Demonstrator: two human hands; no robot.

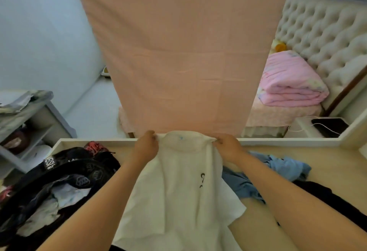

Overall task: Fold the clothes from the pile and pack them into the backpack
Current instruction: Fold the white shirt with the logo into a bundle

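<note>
A: Where is the white cotton T-shirt [178, 195]?
B: Centre, long axis running near-far. The left hand [146, 148] and right hand [228, 148] each pinch a far shoulder. The black patterned backpack [79, 171] lies left, seemingly open.

Cannot read the black print [202, 180] on the white cloth shirt [178, 201], half lost in a fold. Cannot see the fingertips of the left hand [146, 145] or right hand [228, 148], buried in the collar cloth. Loses the shirt's hem past the bottom edge, the open black patterned backpack [65, 173] past the left edge. Sees only part of the crumpled blue garment [286, 166] behind the right forearm.
</note>
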